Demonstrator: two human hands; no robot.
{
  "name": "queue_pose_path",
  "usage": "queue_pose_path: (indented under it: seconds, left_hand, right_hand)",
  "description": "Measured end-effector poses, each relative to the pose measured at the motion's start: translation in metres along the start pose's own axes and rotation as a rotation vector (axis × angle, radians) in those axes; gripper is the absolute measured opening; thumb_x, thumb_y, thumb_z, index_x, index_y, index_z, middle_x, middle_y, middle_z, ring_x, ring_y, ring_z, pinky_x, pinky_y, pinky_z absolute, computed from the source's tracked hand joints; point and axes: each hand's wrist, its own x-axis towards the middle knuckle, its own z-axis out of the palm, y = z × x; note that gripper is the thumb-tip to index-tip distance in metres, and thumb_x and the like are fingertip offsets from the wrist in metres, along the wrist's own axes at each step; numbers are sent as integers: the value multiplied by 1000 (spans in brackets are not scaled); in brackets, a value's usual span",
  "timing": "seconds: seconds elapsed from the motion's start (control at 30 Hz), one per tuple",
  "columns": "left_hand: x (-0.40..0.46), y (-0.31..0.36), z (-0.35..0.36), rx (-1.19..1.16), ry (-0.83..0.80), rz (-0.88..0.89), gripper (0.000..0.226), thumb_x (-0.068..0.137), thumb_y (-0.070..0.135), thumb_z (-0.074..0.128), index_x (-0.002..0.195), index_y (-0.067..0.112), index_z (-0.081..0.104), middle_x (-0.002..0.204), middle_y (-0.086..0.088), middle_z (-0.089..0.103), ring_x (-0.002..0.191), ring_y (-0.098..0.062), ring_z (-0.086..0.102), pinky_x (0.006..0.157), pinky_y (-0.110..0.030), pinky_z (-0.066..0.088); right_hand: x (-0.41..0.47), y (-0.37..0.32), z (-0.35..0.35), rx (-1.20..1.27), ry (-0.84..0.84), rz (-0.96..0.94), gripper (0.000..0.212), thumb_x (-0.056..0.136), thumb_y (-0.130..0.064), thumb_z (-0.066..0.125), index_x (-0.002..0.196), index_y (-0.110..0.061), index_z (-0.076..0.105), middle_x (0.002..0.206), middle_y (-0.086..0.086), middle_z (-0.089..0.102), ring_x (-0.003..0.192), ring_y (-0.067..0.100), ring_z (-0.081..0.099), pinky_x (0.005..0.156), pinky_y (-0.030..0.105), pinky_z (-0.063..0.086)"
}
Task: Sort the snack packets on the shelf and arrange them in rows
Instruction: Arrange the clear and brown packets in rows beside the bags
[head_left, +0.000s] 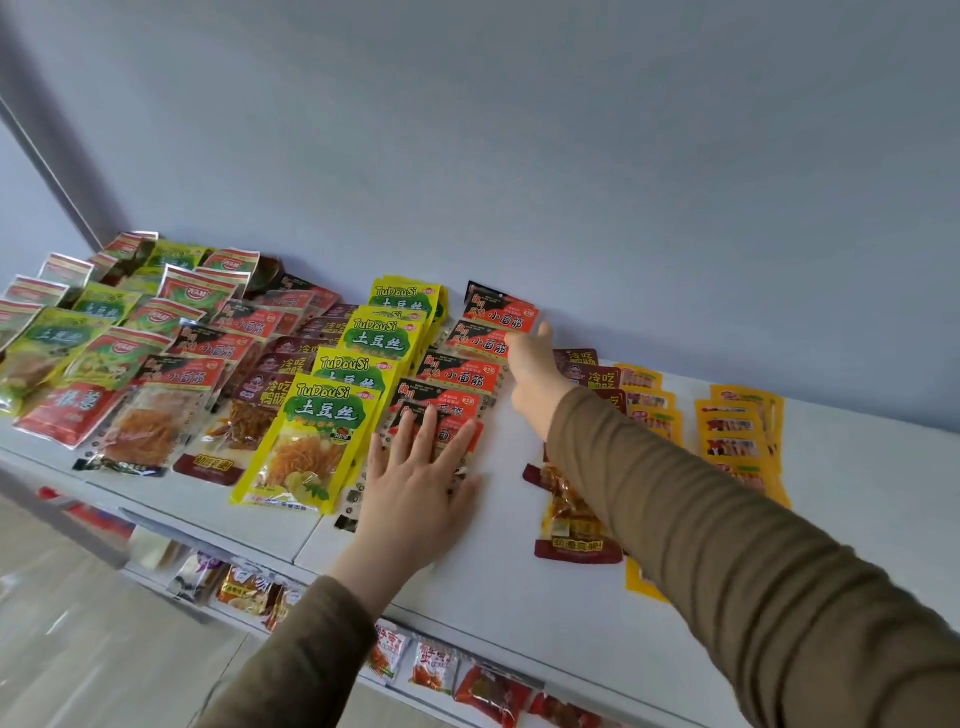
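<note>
A: What lies nearest?

B: The left hand (415, 483), fingers straight and spread, pressing flat on the front packet of the red-and-black row (457, 374); that row runs away from the shelf's (498, 561) front edge toward the wall, each packet overlapping the next.

A: And the right hand (530, 364)?

B: It reaches farther back, beside the row's rear packets (498, 312); its fingertips touch one packet's right edge, though whether they pinch it I cannot tell; the rear of the row lies just left of those fingers, so the right hand is the nearer for straightening it.

A: Any writing?

B: The yellow row (332, 415) to the left reads "TuDouSi" and 土豆丝; the red-and-black packets read 小面筋; the dark red ones (270, 384) read 冷吃.
</note>
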Motion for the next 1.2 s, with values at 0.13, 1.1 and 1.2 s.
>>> queue_pose_path:
  seconds: [0.13, 1.1, 1.2]
  left_hand:
    - [1, -4, 2, 6, 14, 13, 64, 98, 70, 3, 158, 53, -11, 173, -2, -4, 159, -30, -12, 125, -56, -7]
    - [5, -18, -18, -217, 117, -2, 59, 106, 57, 25, 162, 43, 14, 173, -1, 8, 160, -21, -2, 129, -48, 2]
    - [6, -25, -21, -180, 151, -48, 64, 106, 53, 31, 164, 29, 17, 172, -5, 14, 160, -23, 6, 128, -44, 7]
  right_hand:
    - [7, 12, 15, -50, 46, -9, 62, 104, -13, 39, 158, -35, 20, 144, 11, 51, 125, 31, 55, 104, 56, 49]
    - [-8, 42, 16, -624, 11, -670, 52, 100, -4, 48, 150, -15, 41, 154, 4, 44, 144, 22, 35, 119, 44, 33]
    - [-14, 57, 22, -1020, -159, -989, 38, 102, -20, 47, 139, -17, 56, 150, 3, 50, 144, 23, 36, 121, 46, 26]
